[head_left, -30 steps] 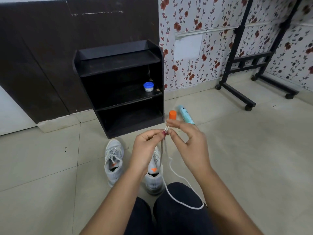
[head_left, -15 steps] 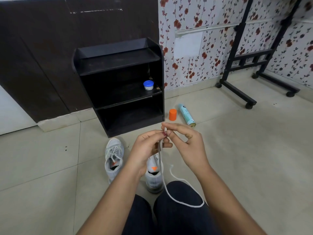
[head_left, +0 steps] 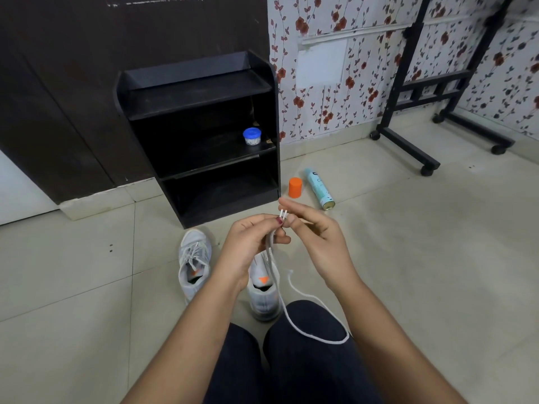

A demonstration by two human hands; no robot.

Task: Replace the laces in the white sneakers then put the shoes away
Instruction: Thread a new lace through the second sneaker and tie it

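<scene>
Two white sneakers stand on the floor tiles in front of my knees. The left sneaker point(head_left: 194, 262) is laced. The right sneaker point(head_left: 264, 297) is partly hidden behind my left hand point(head_left: 250, 246). Both hands are raised above the shoes and pinch the two tips of a white lace point(head_left: 306, 328) side by side. My right hand point(head_left: 316, 237) holds the tips between thumb and finger. The lace hangs down and loops over my right knee.
A black shoe rack point(head_left: 201, 135) stands against the wall straight ahead, with a blue-lidded jar point(head_left: 251, 136) on its middle shelf. An orange cap point(head_left: 295, 187) and a light-blue spray can point(head_left: 319, 188) lie on the floor to its right. A black wheeled stand point(head_left: 408, 141) stands farther right.
The two lace tips now stand side by side between my fingers. My hands have stayed close together over the right sneaker, and the lace loop on my knee has shifted slightly.
</scene>
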